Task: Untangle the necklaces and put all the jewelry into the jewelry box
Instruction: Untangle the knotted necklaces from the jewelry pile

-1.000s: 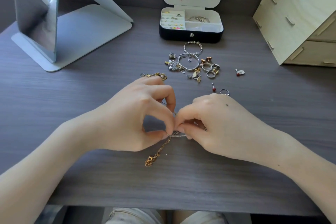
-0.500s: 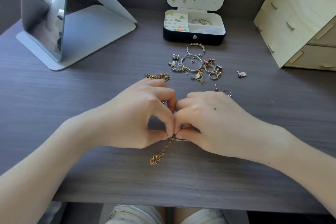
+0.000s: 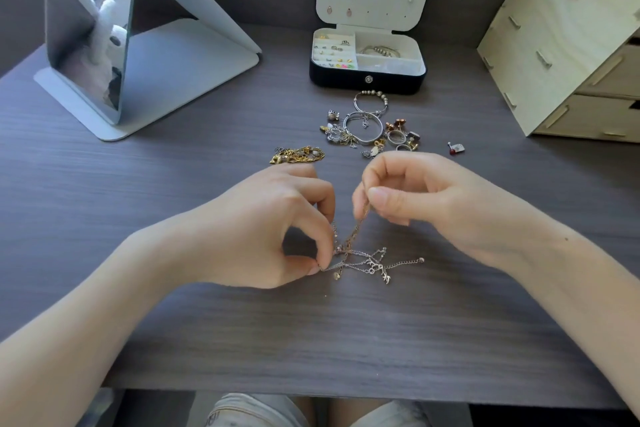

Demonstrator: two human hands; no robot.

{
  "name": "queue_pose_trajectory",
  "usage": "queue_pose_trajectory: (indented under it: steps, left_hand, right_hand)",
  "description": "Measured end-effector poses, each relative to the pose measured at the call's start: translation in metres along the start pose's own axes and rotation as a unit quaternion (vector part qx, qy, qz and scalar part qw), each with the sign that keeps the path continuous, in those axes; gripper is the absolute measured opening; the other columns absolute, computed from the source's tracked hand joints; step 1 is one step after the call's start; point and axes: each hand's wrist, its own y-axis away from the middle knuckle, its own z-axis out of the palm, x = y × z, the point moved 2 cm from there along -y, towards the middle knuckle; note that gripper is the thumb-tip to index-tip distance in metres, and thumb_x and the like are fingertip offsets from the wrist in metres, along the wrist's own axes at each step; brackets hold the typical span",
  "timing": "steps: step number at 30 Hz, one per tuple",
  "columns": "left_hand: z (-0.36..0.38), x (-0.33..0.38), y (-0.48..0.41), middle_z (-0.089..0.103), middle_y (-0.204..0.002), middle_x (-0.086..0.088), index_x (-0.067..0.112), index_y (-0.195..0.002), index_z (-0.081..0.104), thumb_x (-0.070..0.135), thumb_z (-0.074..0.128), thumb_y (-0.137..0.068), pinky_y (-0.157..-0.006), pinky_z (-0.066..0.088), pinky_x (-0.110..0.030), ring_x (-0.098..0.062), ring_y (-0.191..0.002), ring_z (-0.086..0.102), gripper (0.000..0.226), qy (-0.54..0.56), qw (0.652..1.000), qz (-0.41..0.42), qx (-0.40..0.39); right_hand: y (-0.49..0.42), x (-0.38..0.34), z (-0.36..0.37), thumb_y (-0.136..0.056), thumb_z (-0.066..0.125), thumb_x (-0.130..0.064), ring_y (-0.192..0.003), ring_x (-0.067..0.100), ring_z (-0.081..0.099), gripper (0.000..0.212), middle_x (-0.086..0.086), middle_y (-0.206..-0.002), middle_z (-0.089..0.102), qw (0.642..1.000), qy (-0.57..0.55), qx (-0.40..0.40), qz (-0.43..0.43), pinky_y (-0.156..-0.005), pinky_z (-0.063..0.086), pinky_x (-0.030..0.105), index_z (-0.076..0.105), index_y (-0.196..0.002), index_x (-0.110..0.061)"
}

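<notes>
Pinching tangled necklaces — left hand low, right hand higher.

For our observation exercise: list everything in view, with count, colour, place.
table: one, dark grey, under everything.
jewelry box: one, black, white inside, open, back centre.
mirror: one, pale grey, back left.
drawer unit: one, light wood, back right.
loose jewelry pile: several, silver and gold, before the box.
gold chain heap: one, left of that pile.
red stud: one, right of that pile.
tangled necklaces: number unclear, silver and gold, front centre.
left hand: pinches the tangle low.
right hand: pinches one strand higher up.
</notes>
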Motion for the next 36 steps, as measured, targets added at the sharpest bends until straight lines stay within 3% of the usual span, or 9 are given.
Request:
queue_pose_trajectory:
  steps: [6,10,13,15,19,23,27,31,36]
  left_hand:
    - [0.0,0.0,0.0,0.052,-0.08,0.016,0.035,-0.067,0.071,0.023,0.072,-0.068,-0.073,0.033,-0.012,-0.001,-0.077,0.038,0.012,0.017,1.0,0.004,-0.001]
    - [0.001,-0.001,0.001,0.054,-0.082,0.016,0.036,-0.069,0.072,0.024,0.071,-0.07,-0.074,0.035,-0.014,-0.003,-0.079,0.042,0.012,0.026,1.0,0.004,-0.006]
    - [0.001,-0.002,0.001,0.055,-0.083,0.017,0.037,-0.07,0.072,0.024,0.071,-0.071,-0.074,0.036,-0.015,-0.003,-0.079,0.044,0.012,0.03,1.0,0.002,-0.007]
    - [0.001,-0.002,0.001,0.054,-0.083,0.017,0.037,-0.071,0.072,0.025,0.071,-0.071,-0.075,0.035,-0.013,-0.002,-0.079,0.044,0.012,0.031,0.999,0.003,-0.009]
    - [-0.001,-0.003,0.002,0.057,-0.087,0.017,0.037,-0.076,0.073,0.032,0.063,-0.076,-0.076,0.037,-0.014,-0.001,-0.081,0.047,0.011,0.05,0.999,-0.001,-0.016]
    - [-0.007,-0.007,0.004,0.06,-0.089,0.015,0.031,-0.082,0.073,0.028,0.058,-0.076,-0.078,0.04,-0.016,0.0,-0.085,0.054,0.016,0.085,0.996,-0.029,0.003]
    - [-0.004,-0.018,0.003,0.058,-0.09,0.016,0.032,-0.087,0.068,0.041,0.056,-0.073,-0.078,0.039,-0.018,0.0,-0.084,0.049,0.021,0.012,0.997,-0.065,0.032]
    - [-0.002,-0.023,0.003,0.056,-0.085,0.017,0.036,-0.084,0.065,0.047,0.054,-0.074,-0.077,0.038,-0.017,-0.001,-0.084,0.046,0.018,0.009,0.996,-0.077,0.033]
    - [-0.003,-0.024,0.002,0.054,-0.084,0.015,0.033,-0.079,0.065,0.047,0.053,-0.075,-0.073,0.037,-0.02,-0.006,-0.081,0.043,0.019,-0.02,0.996,-0.072,0.048]
  right_hand:
    - [-0.008,0.007,-0.003,-0.084,0.054,-0.011,-0.061,0.013,0.049,0.007,0.005,-0.075,0.067,0.979,-0.193,0.058,0.037,-0.05,0.038,0.02,0.051,-0.078,-0.011]
    - [-0.01,0.013,-0.002,-0.096,0.045,-0.004,-0.06,0.016,0.058,0.017,0.009,-0.08,0.069,0.968,-0.215,0.099,0.086,-0.045,0.044,0.022,0.048,-0.08,-0.01]
    - [-0.01,0.015,0.0,-0.097,0.046,-0.004,-0.056,0.016,0.059,0.016,0.011,-0.084,0.067,0.975,-0.136,0.153,0.084,-0.041,0.043,0.023,0.048,-0.082,-0.01]
    - [-0.01,0.017,0.0,-0.094,0.053,-0.007,-0.055,0.016,0.059,0.011,0.008,-0.086,0.065,0.979,-0.018,0.193,0.055,-0.043,0.043,0.025,0.051,-0.084,-0.013]
    - [-0.003,0.013,0.001,-0.079,0.067,-0.029,-0.062,0.013,0.053,0.01,-0.01,-0.083,0.059,0.941,0.236,0.237,-0.054,-0.06,0.039,0.018,0.057,-0.079,-0.029]
    - [0.01,0.007,0.006,-0.068,0.066,-0.046,-0.074,0.006,0.048,0.014,-0.014,-0.077,0.056,0.932,0.318,0.16,-0.075,-0.066,0.035,0.016,0.059,-0.069,-0.035]
    - [0.014,0.012,0.011,-0.066,0.06,-0.058,-0.077,-0.001,0.044,0.02,-0.02,-0.074,0.053,0.908,0.412,0.054,-0.051,-0.068,0.036,0.017,0.059,-0.071,-0.038]
    - [0.018,0.013,0.011,-0.071,0.054,-0.056,-0.08,0.0,0.044,0.021,-0.018,-0.071,0.052,0.899,0.435,0.01,-0.042,-0.066,0.036,0.015,0.058,-0.069,-0.035]
    - [0.022,0.011,0.006,-0.078,0.068,-0.047,-0.082,0.003,0.045,0.017,-0.016,-0.073,0.055,0.902,0.43,-0.001,-0.036,-0.07,0.038,0.019,0.063,-0.073,-0.031]
